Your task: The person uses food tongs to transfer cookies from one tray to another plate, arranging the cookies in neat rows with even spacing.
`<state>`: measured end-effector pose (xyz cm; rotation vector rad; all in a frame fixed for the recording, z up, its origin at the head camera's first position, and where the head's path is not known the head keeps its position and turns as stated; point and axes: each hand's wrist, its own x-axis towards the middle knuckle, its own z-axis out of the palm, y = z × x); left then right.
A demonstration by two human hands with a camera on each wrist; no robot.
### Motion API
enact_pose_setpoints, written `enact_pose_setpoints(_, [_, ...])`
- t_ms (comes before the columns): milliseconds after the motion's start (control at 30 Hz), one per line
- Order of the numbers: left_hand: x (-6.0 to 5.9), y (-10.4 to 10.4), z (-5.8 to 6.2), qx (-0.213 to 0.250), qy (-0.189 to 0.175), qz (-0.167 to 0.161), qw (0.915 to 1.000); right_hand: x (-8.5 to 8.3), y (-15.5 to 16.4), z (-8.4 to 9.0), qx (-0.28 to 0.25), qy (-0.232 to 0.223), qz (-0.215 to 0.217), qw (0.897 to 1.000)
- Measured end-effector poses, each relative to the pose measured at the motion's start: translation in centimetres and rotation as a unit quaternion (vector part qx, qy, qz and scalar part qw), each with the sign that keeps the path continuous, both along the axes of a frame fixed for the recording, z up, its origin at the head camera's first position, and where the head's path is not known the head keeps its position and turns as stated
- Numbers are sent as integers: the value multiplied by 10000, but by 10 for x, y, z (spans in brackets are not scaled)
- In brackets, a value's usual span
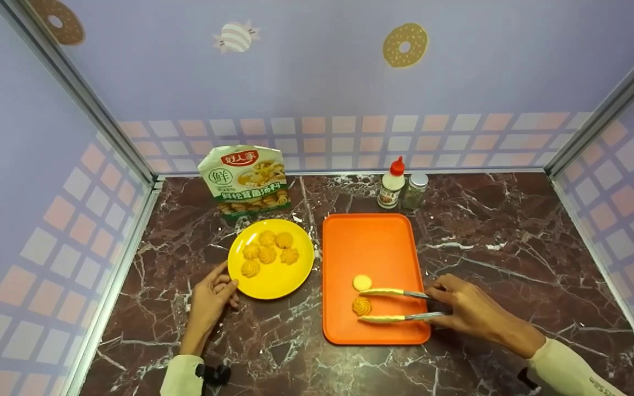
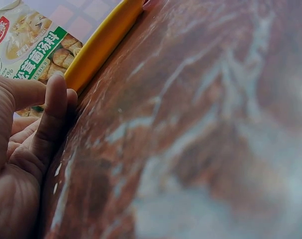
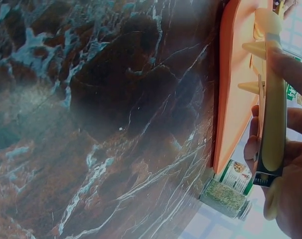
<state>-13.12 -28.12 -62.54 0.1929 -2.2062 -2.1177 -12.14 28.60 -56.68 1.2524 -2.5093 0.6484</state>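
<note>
On the left, a yellow plate [image 1: 295, 280] carries several swirled and shaped cookies [image 1: 267, 254]. My left hand [image 1: 213, 294] pinches the plate's near-left rim between thumb and fingers; the plate's edge [image 2: 102, 46] also shows in the left wrist view. My right hand [image 1: 468, 307] grips a pair of tongs [image 3: 274, 114] with cream-coloured tips. Their arms are spread over the orange tray [image 1: 369, 242], one tip on each side of a swirled cookie [image 1: 361, 306]. A pale round cookie [image 1: 362, 283] lies just beyond the upper arm.
Behind the plate stands a soup-seasoning pouch [image 1: 245, 181]. A white squeeze bottle with a red cap [image 1: 391, 187] and a small silver-lidded jar of dried herbs [image 1: 415, 191] stand behind the tray. Patterned panels [image 1: 317, 82] enclose the dark marble-look table [image 1: 515, 264] at the back and sides.
</note>
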Motion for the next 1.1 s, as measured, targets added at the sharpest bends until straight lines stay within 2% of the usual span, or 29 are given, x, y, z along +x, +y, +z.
enact_pose_setpoints(433, [1, 0, -1, 3, 24, 22, 10000, 3, -6, 0, -13, -140, 25, 9999])
enact_pose_setpoints(833, [0, -1, -2, 6, 50, -1, 10000, 2, -12, -1, -170, -22, 108, 9998])
enact_pose_setpoints(1100, [-1, 0, -2, 56, 14, 14, 10000, 0, -14, -1, -221, -97, -42, 9997])
